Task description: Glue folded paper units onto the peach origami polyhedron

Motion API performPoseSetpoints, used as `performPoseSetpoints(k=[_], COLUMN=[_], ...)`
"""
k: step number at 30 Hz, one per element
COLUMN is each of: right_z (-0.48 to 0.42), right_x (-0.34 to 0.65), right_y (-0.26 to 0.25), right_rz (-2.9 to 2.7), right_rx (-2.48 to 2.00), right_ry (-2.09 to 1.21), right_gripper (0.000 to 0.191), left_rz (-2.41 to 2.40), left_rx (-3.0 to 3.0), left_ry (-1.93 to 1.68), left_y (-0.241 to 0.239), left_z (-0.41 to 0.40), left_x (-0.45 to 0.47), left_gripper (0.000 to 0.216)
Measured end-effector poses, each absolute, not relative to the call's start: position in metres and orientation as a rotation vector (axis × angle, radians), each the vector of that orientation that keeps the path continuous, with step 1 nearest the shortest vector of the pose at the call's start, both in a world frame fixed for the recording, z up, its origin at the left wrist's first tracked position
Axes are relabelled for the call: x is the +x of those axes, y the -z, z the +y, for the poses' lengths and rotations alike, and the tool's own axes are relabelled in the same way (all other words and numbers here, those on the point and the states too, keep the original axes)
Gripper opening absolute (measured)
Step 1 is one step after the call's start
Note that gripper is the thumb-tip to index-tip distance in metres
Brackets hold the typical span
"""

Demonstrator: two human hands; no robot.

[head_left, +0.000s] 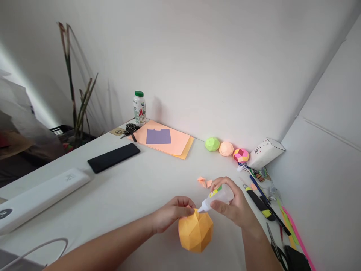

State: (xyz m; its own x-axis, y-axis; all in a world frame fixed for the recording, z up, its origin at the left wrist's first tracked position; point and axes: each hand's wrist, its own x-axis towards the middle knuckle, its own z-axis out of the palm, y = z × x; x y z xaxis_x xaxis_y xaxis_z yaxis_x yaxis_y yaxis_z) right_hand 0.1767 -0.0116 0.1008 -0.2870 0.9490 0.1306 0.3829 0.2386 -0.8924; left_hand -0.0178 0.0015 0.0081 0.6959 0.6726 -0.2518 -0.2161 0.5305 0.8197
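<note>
A faceted orange paper ball (196,232) is near the front of the table. My left hand (174,213) pinches its upper edge between thumb and fingers. In my right hand (232,205) is a translucent white glue bottle (222,195) with a yellow and green label, fingers wrapped round it. The bottle tilts down to the left, its nozzle at the top of the ball. Whether glue is coming out is too small to see. Small peach paper scraps (203,182) lie just behind my right hand.
Three small paper balls, green (212,144), peach (226,149) and pink (240,155), sit along the wall by a white box (266,153). Peach sheets (176,145) and a black phone (113,157) lie left. A cutter (259,202) and scissors (278,246) lie right.
</note>
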Motion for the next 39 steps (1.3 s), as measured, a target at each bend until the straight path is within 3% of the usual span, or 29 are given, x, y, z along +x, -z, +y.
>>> performPoseSetpoints(k=[39], right_z=[-0.021], right_x=[0.164], right_y=[-0.099], right_rz=[-2.02], right_rx=[-1.152], right_ry=[-0.95], right_gripper=[0.024], left_rz=[0.607], left_rx=[0.93], left_ry=[-0.549], left_y=[-0.009], left_z=[-0.002], left_x=[-0.018], left_gripper=[0.014])
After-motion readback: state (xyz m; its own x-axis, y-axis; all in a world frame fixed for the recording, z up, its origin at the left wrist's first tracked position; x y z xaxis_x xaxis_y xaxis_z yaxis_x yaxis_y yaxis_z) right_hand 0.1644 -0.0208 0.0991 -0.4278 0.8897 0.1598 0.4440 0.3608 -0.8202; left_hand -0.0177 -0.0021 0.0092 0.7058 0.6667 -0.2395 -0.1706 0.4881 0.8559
